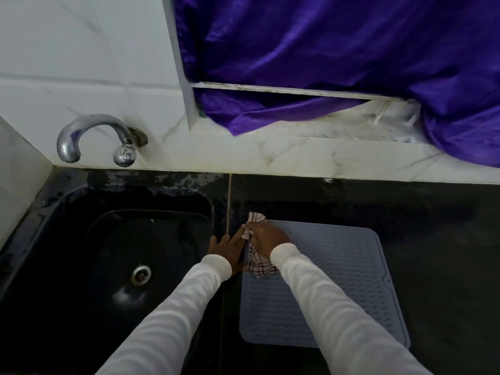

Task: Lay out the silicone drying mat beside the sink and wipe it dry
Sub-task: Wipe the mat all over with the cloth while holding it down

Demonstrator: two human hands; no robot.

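Mat (338, 280) flat, lower right; right hand (266, 236) fingers clamped on cloth (259, 262), wiping; left hand (226, 246) fingers straight, apart, steadying edge.

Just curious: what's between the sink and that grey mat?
In the head view, a strip of dark counter separates sink and mat; the left hand rests there.

Count taken at my station. One pale blue-grey ribbed silicone drying mat (338, 280), lying flat on the one black stone counter (433, 226). One white cloth with dark checked lines (258, 259). One black sink basin (108, 253) with one round metal drain (140, 275). One curved chrome tap (92, 136) with one round knob. One purple satin curtain (324, 50). Two hands of mine: left (226, 246), right (266, 236). Two white sleeves.
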